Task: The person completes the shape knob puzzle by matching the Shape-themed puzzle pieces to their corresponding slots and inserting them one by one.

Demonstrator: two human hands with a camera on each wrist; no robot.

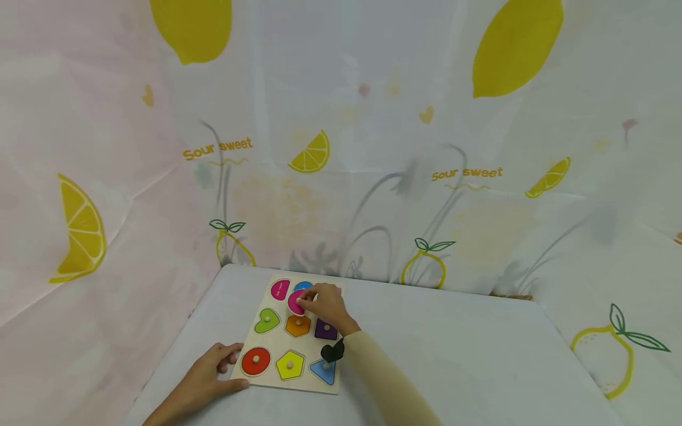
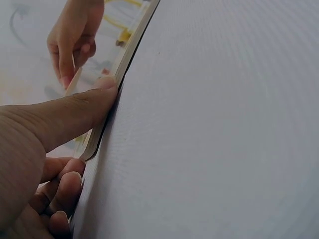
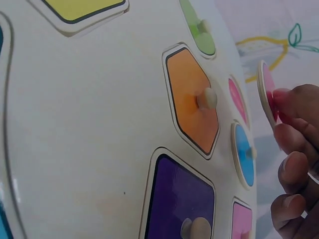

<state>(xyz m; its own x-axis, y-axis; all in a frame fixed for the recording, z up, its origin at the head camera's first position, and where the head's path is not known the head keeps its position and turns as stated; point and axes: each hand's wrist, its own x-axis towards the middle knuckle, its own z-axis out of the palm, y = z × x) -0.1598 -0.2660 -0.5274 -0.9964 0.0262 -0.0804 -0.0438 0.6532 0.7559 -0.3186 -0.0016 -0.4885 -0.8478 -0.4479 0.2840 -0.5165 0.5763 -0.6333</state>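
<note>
A wooden knob puzzle board (image 1: 273,349) lies on the white table. My right hand (image 1: 327,305) pinches a pink puzzle piece (image 1: 293,302) above the board's far part. In the right wrist view the piece (image 3: 264,89) is tilted, standing off from the board, with thumb and fingers at its face. A pink half-round recess (image 1: 279,290) with small lettering is at the far left corner. My left hand (image 1: 205,376) holds the near left corner, thumb along the front edge (image 2: 107,89) and curled fingers at the left side.
On the board sit a red circle (image 1: 256,360), yellow pentagon (image 1: 290,371), blue triangle (image 1: 324,374), green heart (image 1: 267,325), orange hexagon (image 1: 298,331), purple piece (image 1: 319,332) and a blue piece (image 1: 303,286). A lemon-print cloth (image 1: 373,207) hangs behind the table (image 1: 453,355).
</note>
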